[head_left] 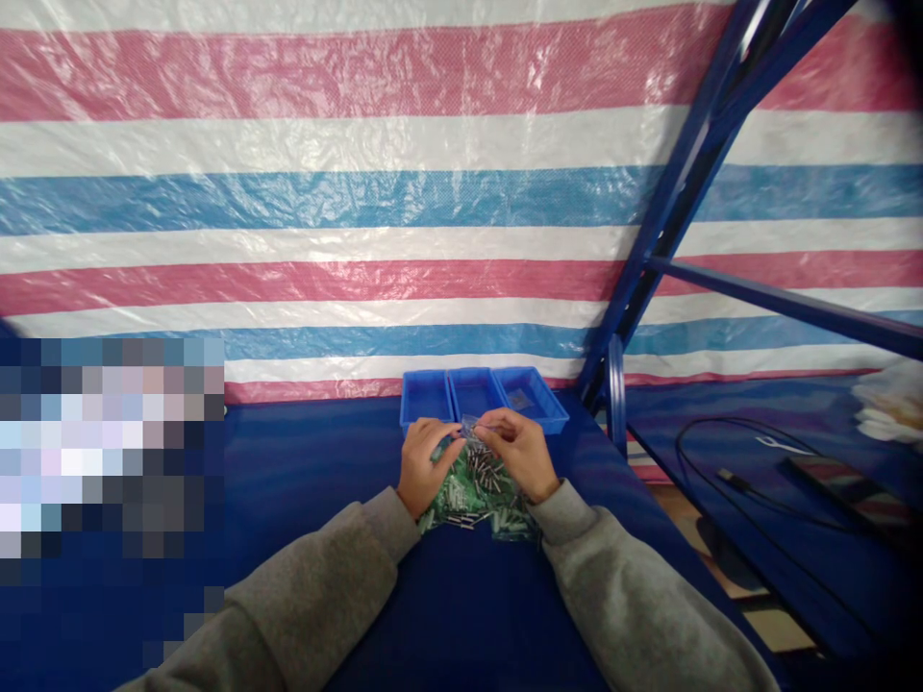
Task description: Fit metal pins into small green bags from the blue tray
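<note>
Between both hands is a small clear plastic bag, pinched at its edges. My left hand grips its left side with thumb and fingers closed. On the other side my right hand pinches the bag between thumb and forefinger. Whether anything lies inside the bag is too small to tell. Just below the hands is a pile of metal screws, several of them loose on the table. Green wall plugs, which look bagged in clear plastic, lie around the screws, with another green packet at the near right.
Behind the hands stands a blue tray with three compartments; a small clear packet lies in the right one. A blue metal frame rises at right. Beyond it a black cable lies on another surface. Striped sheeting hangs behind.
</note>
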`<action>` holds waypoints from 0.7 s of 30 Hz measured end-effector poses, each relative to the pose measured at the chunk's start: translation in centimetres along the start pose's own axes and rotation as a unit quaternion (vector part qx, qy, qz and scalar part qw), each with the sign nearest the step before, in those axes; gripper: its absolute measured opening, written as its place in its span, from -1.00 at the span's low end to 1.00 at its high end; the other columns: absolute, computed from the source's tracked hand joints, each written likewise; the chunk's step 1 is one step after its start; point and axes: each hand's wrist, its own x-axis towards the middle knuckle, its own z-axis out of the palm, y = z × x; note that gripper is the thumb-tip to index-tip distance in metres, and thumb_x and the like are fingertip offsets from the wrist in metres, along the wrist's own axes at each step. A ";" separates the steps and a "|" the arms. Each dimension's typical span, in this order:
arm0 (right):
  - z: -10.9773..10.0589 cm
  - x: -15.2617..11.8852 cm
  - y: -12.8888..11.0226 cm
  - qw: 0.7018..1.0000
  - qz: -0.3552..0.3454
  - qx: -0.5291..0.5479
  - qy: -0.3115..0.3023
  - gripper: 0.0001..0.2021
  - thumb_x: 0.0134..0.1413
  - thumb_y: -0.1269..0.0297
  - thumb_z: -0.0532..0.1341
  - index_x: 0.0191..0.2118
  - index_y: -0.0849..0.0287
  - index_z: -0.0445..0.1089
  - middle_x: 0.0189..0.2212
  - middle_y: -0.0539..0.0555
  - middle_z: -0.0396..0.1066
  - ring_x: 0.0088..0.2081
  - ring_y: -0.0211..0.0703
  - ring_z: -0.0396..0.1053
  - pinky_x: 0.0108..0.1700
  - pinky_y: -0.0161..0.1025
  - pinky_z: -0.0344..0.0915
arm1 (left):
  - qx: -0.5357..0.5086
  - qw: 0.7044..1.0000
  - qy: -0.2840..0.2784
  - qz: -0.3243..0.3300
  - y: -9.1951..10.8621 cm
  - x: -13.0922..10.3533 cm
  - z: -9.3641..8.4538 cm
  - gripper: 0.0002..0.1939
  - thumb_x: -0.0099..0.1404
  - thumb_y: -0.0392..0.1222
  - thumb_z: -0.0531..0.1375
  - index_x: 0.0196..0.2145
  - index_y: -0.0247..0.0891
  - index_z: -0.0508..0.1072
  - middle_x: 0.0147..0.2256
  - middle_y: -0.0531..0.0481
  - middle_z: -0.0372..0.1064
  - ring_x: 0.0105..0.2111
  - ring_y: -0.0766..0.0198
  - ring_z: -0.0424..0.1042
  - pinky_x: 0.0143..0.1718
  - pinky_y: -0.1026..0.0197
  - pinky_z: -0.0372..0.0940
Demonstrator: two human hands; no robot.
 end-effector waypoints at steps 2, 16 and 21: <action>-0.1 0.0 0.1 1.000 -0.010 -0.027 0.003 -0.79 -0.10 0.17 0.30 -0.40 0.21 0.40 -0.53 0.01 0.39 -0.59 -0.32 0.22 -0.57 -0.36 0.17 | 0.003 1.000 -0.015 0.002 0.0 0.1 0.1 -0.85 0.23 -0.19 0.16 -0.24 -0.24 0.46 -0.35 -0.06 0.44 -0.27 0.21 0.35 -0.18 0.12 0.23; -0.5 0.0 -0.6 0.999 0.033 0.041 -0.003 -0.68 0.00 0.03 0.16 -0.29 0.17 0.46 -0.30 0.11 0.46 -0.33 -0.11 0.39 -0.44 -0.27 0.35 | -0.020 0.999 0.036 0.033 -0.3 -0.3 0.2 -0.93 0.22 -0.30 0.17 -0.35 -0.26 0.47 -0.34 -0.05 0.37 -0.29 0.27 0.33 -0.24 0.19 0.26; -0.6 0.3 -0.2 0.978 0.192 0.024 -0.083 -0.45 0.02 -0.17 0.05 -0.61 0.26 0.36 -0.80 0.01 0.25 -0.79 -0.35 0.11 -0.74 -0.39 0.01 | -0.005 0.996 0.058 0.065 -0.6 -0.5 0.3 -0.91 0.20 -0.30 0.19 -0.35 -0.22 0.51 -0.36 -0.03 0.34 -0.35 0.30 0.31 -0.31 0.21 0.25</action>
